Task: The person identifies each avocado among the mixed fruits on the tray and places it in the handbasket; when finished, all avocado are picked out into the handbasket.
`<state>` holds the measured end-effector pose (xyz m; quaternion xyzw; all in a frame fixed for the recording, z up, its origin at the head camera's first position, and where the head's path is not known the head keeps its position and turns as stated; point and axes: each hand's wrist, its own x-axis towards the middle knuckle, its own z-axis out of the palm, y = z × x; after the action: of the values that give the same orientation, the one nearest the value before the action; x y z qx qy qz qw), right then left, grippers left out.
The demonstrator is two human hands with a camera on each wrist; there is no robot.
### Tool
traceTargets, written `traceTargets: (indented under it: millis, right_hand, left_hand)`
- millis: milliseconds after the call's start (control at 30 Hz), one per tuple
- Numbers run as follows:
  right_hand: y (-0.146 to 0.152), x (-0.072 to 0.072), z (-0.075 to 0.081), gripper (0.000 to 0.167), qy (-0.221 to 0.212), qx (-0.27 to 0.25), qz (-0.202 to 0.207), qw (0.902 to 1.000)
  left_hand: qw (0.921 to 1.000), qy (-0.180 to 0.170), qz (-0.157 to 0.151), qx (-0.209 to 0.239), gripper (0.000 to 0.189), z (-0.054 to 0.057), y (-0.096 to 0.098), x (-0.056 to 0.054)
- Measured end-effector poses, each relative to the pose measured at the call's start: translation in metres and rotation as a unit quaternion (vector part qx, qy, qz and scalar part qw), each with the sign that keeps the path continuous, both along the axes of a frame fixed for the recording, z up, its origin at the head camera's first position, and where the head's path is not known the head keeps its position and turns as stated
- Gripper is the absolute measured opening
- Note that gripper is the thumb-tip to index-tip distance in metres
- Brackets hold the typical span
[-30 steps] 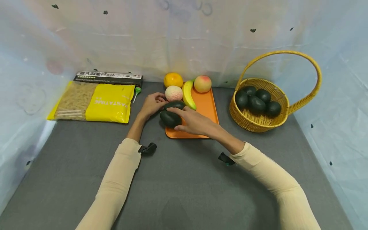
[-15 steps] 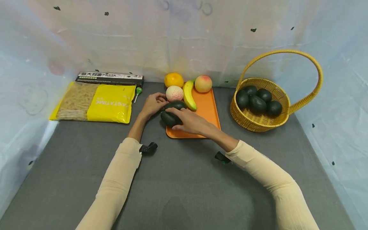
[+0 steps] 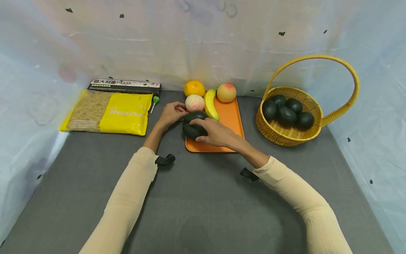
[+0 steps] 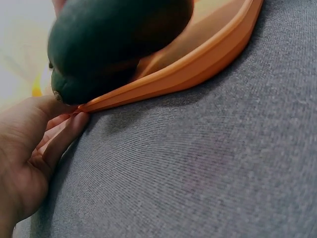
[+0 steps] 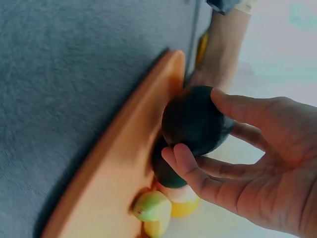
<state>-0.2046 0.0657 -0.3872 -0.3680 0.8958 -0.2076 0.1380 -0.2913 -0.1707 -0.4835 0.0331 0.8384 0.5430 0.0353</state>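
Note:
My right hand (image 3: 219,132) grips a dark green avocado (image 5: 190,119) between thumb and fingers, over the left side of the orange tray (image 3: 229,116). Just behind it, a second avocado (image 3: 196,115) lies on the tray, partly hidden. At the tray's left edge, my left hand (image 3: 171,114) pinches the rim; its fingertips show there in the left wrist view, close to an avocado's end. Behind the avocados on the tray are a pale speckled peach (image 3: 195,103), an orange (image 3: 194,88), a banana (image 3: 210,105) and a yellow-red peach (image 3: 226,92).
A yellow wicker basket (image 3: 274,135) with a tall handle stands right of the tray, holding several avocados (image 3: 286,115). To the left lie a yellow pasta bag (image 3: 127,114), a dark pasta box (image 3: 127,86) and a green lollipop (image 3: 155,100). Pale curtains surround the table.
My right hand has shifted the gripped avocado slightly to the right, further over the tray. My left hand stays at the tray's edge. The head view has turned slightly.

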Motion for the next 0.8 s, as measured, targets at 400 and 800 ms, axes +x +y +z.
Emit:
traceTargets:
  millis: [400, 800]
  right_hand:
    - [0.039, 0.002, 0.049, 0.062, 0.005, -0.037, -0.040, 0.9985]
    - [0.084, 0.008, 0.089, 0.061, 0.039, -0.065, -0.109, 0.9912]
  left_hand:
    - [1.0000, -0.009, -0.002, 0.001, 0.042, 0.001, 0.002, 0.000]
    - [1.0000, -0.002, -0.001, 0.007, 0.042, -0.002, 0.001, -0.003]
